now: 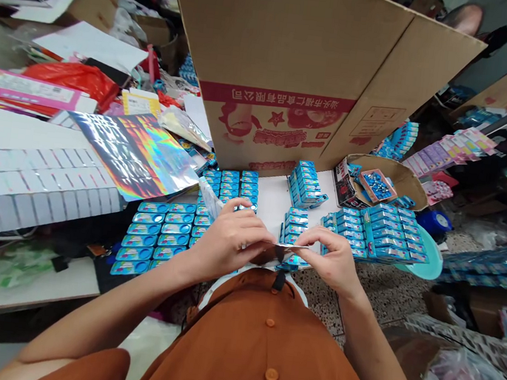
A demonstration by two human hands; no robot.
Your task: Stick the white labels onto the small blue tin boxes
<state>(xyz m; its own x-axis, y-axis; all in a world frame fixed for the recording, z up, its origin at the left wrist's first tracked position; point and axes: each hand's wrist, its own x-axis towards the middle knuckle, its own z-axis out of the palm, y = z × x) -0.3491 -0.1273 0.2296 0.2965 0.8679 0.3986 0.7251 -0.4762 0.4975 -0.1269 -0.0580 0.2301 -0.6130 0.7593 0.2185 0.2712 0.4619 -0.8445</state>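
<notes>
Head view: foil strip, small, held betw. both hands, above table edge & just fwd of orange-brown shirt. L hand: fingers together, clamped on strip's L end. R hand: thumb & fingers clamped on strip's R end. Blue boxes are laid in rows on white table top, just beyond both hands. Holographic film sheet is laid to L of boxes. Cardboard carton is stood upright at far side of table.
</notes>
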